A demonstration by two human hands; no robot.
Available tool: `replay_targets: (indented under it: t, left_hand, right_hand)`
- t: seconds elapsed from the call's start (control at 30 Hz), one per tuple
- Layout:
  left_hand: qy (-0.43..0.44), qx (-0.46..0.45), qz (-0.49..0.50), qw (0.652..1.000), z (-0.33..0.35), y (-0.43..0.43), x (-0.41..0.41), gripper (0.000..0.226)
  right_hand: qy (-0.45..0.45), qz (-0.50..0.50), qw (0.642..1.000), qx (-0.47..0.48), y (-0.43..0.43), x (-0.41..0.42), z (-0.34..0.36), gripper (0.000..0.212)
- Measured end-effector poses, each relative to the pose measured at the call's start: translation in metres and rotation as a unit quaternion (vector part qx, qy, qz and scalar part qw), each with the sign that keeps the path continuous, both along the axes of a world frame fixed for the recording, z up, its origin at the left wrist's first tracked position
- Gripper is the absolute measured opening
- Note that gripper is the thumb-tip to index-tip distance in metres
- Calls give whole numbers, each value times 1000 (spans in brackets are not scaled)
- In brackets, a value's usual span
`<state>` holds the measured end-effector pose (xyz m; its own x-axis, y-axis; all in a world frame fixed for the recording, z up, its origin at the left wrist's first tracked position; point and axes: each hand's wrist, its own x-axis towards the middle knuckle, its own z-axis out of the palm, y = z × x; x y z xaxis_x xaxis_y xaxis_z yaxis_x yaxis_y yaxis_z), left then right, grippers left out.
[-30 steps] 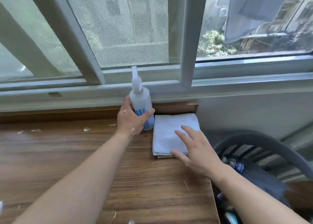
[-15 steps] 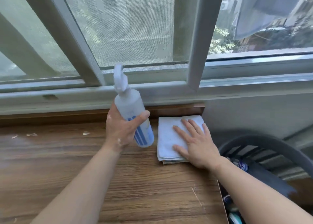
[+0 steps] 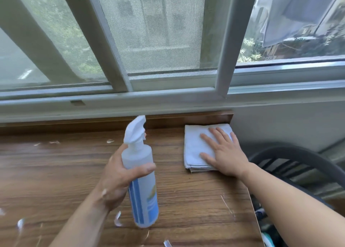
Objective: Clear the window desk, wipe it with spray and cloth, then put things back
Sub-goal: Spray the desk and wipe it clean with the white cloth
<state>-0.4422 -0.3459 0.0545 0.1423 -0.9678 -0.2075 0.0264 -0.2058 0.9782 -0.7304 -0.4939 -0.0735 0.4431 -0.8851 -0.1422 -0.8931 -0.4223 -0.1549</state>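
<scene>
My left hand [image 3: 119, 179] grips a translucent spray bottle [image 3: 141, 187] with a white trigger head and a blue label, lifted off the wooden desk [image 3: 65, 172] and held above its middle. A folded white cloth [image 3: 196, 146] lies flat at the desk's back right corner. My right hand [image 3: 224, 153] rests palm down on the cloth with the fingers spread, pressing on its right half.
Small white paper scraps [image 3: 117, 218] lie scattered over the desk. The window frame [image 3: 168, 95] runs along the back edge. A dark chair back [image 3: 298, 164] stands just past the desk's right edge, with items below it.
My left hand has lifted the spray bottle from beside the cloth and brought it toward me. My right hand has slid forward to lie flat on the cloth.
</scene>
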Motion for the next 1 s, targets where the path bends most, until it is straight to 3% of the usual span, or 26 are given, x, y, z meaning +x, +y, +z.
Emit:
replay_targets:
  t: [0.4,0.7,1.0]
  left_hand:
    - [27,111,49,992,-12,38,1,57]
    - [5,150,16,989,-22,36,-10,47]
    - [14,172,-42,984,-17,33,-18,52]
  right_hand:
    - [20,-5,1000,-17,5,9,2,80]
    - [15,-1,999,-32,4,9,-3,74]
    - [7,-1,1000,-25,4,10,-2,73]
